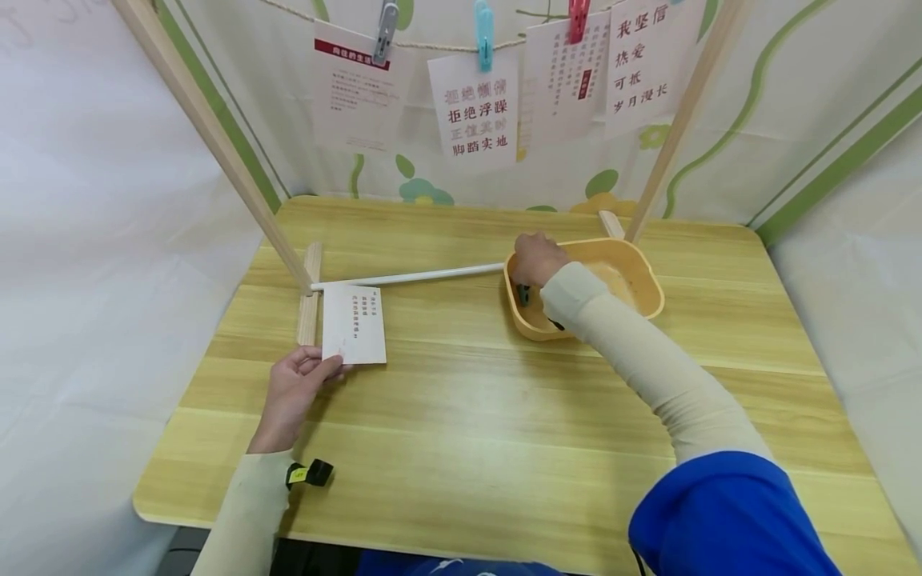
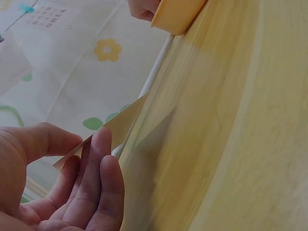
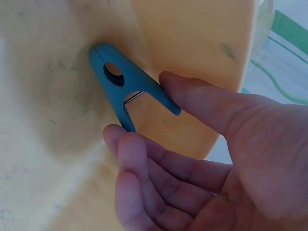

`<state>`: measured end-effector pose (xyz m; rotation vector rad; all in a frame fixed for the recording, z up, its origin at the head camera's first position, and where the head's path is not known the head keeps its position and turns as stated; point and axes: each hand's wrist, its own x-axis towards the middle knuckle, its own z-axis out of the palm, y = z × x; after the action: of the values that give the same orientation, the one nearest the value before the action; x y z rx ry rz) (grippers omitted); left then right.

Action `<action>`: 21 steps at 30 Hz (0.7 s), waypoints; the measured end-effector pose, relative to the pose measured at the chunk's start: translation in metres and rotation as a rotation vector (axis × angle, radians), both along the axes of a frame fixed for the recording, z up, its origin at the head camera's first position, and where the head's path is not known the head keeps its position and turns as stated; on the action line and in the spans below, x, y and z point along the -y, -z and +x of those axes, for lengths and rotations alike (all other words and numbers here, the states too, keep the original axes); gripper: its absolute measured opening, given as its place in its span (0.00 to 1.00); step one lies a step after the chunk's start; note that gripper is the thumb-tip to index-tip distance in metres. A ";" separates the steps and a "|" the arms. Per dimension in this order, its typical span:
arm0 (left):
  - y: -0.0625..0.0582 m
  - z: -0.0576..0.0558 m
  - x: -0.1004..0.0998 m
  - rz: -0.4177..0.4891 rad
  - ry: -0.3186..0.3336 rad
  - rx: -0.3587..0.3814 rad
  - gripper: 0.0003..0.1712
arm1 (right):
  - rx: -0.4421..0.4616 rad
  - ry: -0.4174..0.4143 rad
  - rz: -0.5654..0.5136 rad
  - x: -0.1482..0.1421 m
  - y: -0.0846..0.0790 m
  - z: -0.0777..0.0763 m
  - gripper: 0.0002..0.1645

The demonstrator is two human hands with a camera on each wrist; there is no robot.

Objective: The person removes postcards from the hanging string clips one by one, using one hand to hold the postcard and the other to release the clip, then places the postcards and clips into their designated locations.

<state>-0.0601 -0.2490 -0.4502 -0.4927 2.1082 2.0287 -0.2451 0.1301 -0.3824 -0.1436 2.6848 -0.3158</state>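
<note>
Right wrist, teal clothespin (image 3: 131, 81), head, hue unclear

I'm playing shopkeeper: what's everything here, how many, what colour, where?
Table: 1, yellow wood, underneath
Card: 1, white, over table's left side
Tub: 1, orange, table's right side
Peg: 1, blue-green, in tub
String: 1, beige, across top
Hung cards: 4, white, on string
Hung pegs: at least 3, grey, blue, red, on string
Posts: 2, pale wood, left and right
Feet: 2, pale wood, under posts
Rod: 1, white, low between posts
Cloth: count unclear, white patterned, behind
Gadget: at least 1, black, left wrist
Sleeves: 2 cream, 1 blue, on arms
Left hand: 1, bare, pinching card
Right hand: 1, bare, pinching peg
</note>
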 end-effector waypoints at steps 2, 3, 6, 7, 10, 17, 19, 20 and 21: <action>0.001 0.000 0.000 0.000 0.002 0.002 0.18 | 0.012 0.003 0.005 0.001 0.001 -0.001 0.02; 0.001 0.000 0.000 0.000 0.003 0.003 0.18 | 0.019 0.001 0.010 0.001 0.001 -0.001 0.02; 0.003 0.001 0.002 0.001 0.005 0.004 0.18 | 0.047 -0.006 0.034 0.002 0.003 -0.001 0.03; 0.003 0.001 0.002 0.005 0.005 0.005 0.18 | 0.056 -0.010 0.043 0.002 0.004 -0.001 0.04; 0.004 0.001 0.003 0.007 0.008 0.013 0.19 | 0.067 -0.026 0.069 0.004 0.005 -0.002 0.05; 0.003 0.001 0.003 0.005 0.003 0.028 0.22 | 0.090 -0.043 0.083 0.004 0.011 -0.004 0.06; 0.004 0.001 0.004 0.004 0.004 0.024 0.22 | 0.096 -0.040 0.081 0.003 0.011 -0.005 0.06; 0.004 0.001 0.004 0.002 0.007 0.018 0.22 | 0.097 -0.039 0.079 0.003 0.011 -0.005 0.06; 0.004 0.001 0.005 0.000 0.010 0.014 0.22 | 0.098 -0.039 0.079 0.003 0.011 -0.005 0.06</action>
<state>-0.0595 -0.2535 -0.4544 -0.4945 2.0979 2.0141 -0.2503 0.1269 -0.3931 -0.1529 2.5897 -0.1997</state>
